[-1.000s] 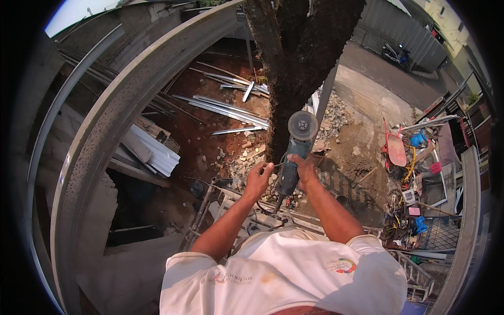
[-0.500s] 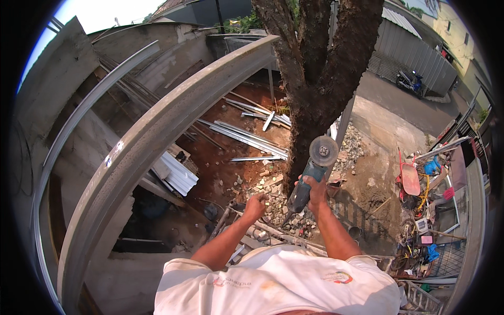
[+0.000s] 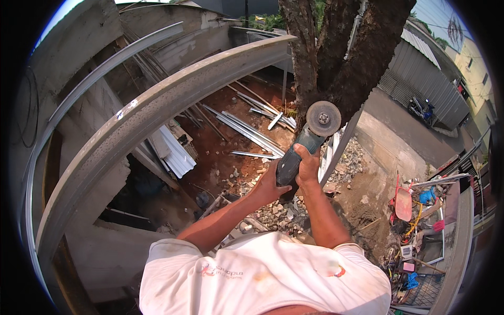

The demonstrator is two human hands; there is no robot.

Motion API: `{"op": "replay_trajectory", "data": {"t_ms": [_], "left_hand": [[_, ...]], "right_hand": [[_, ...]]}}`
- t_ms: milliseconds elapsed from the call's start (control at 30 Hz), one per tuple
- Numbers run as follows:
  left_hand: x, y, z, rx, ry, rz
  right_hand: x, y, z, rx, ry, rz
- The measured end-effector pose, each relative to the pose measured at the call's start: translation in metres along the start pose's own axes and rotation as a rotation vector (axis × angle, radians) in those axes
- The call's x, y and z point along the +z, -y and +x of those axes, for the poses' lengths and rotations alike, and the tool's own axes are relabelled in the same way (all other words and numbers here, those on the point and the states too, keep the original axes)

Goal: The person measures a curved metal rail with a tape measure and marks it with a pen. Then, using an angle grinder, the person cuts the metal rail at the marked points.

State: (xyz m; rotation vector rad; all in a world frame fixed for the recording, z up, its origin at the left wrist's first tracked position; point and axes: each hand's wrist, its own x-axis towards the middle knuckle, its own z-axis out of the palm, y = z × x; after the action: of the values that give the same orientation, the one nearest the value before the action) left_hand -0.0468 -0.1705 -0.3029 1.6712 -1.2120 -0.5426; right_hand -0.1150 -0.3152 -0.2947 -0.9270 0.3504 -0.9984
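Observation:
An angle grinder (image 3: pixel 300 153) with a dark teal body and a round grey cutting disc (image 3: pixel 323 119) is held out in front of my chest. Its disc points away from me, up toward the tree trunk (image 3: pixel 344 79). My right hand (image 3: pixel 307 165) wraps the body just behind the disc head, thumb on top. Lower down, my left hand (image 3: pixel 273 184) is closed round the rear of the body from its left side. Whether the disc is spinning cannot be told. The fingers under the tool are hidden.
A long grey steel beam (image 3: pixel 152 102) runs along my left, with a thinner metal channel (image 3: pixel 105 79) beyond it. Far below lie metal strips (image 3: pixel 247 130) and rubble (image 3: pixel 281 212). At the right, a red wheelbarrow (image 3: pixel 403 203) stands by piled tools. A post (image 3: pixel 341 144) rises beside the trunk.
My left hand, closed and apart from the tool before, now grips the grinder's rear. The grinder has risen farther from my body. The view has shifted slightly.

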Motion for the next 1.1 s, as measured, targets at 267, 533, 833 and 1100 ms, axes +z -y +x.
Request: {"op": "replay_trajectory", "data": {"t_ms": [267,533,833,1100], "left_hand": [[0.000,0.006,0.004,0.047,-0.033,0.112],[-0.003,-0.003,-0.002,0.025,-0.029,0.125],[-0.003,0.005,0.006,-0.013,-0.126,0.191],[-0.005,0.010,0.023,-0.019,-0.159,0.142]], "right_hand": [[0.015,0.016,-0.010,0.067,0.121,0.060],[0.001,-0.002,0.009,0.081,0.144,0.046],[0.024,0.011,0.015,0.099,0.184,0.098],[0.033,0.018,0.030,0.075,0.206,0.058]]}}
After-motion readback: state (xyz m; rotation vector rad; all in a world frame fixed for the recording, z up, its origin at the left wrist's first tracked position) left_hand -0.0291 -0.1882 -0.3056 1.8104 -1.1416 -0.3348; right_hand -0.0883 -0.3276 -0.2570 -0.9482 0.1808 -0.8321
